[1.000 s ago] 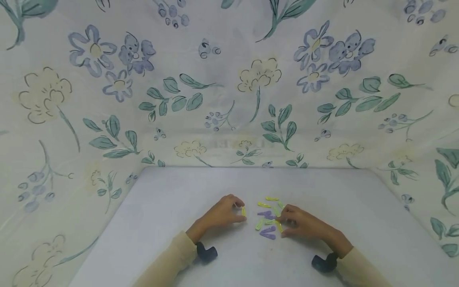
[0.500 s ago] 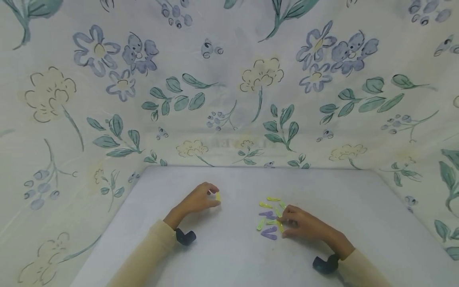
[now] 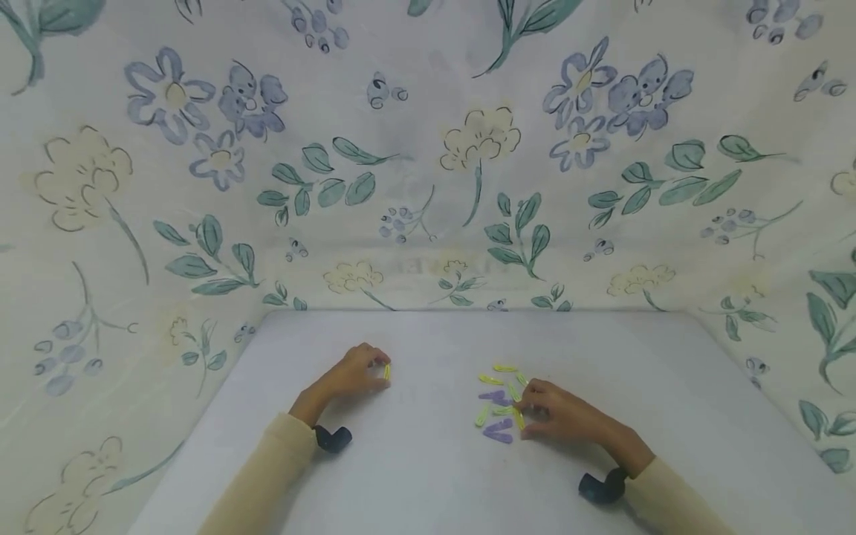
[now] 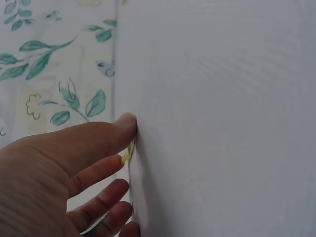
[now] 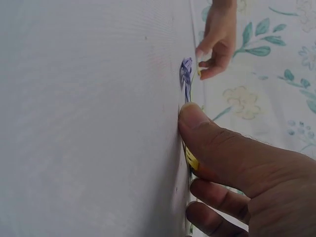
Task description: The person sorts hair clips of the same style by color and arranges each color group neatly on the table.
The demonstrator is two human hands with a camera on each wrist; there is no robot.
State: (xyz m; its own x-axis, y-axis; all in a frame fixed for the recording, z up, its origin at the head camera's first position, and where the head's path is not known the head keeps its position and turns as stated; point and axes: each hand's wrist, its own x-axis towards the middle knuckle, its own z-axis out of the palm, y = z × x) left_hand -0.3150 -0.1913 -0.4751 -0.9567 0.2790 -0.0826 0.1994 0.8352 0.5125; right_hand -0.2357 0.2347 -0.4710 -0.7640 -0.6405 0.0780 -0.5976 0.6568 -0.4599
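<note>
L hand (image 3: 353, 374) pinching a slim, bright yellow snap hair clip (image 3: 387, 372) thumb-to-finger, well L of the cluster; R hand (image 3: 560, 413) has thumb + finger gripping another yellow clip (image 3: 519, 420) at the cluster's R edge. Right by it: solid, tapered purple clips (image 3: 498, 438), narrow pale-green clips (image 3: 482, 416), more yellows (image 3: 491, 380), all on the white table (image 3: 428, 468), w/ floral cloth (image 3: 428, 119) beyond.

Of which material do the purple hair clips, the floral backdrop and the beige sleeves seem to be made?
Purple hair clips: perhaps coated metal or plastic; thin, evenly coloured, with pale highlights in the right wrist view. Floral backdrop: probably a printed plastic sheet, though cloth is possible; smooth, with a faint sheen. Beige sleeves: likely soft cloth; matte, without shine.
</note>
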